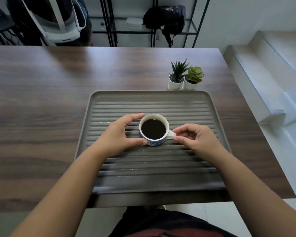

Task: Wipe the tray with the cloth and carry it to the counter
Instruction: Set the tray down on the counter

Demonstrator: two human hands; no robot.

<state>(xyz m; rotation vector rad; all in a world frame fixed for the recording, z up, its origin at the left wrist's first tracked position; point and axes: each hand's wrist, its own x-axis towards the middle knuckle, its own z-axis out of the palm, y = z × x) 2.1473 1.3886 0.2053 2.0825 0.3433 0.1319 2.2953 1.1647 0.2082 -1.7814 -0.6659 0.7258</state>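
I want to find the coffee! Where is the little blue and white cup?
In the head view, the blue and white ceramic cup of dark coffee sits mid-way on the ribbed grey tray, between the left hand and right hand.

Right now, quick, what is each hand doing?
Left hand: fingers curled around the side of the cup, touching it.
Right hand: fingers pinching the cup's handle.

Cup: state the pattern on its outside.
Blue-and-white pattern on the cup, white rim; head view.
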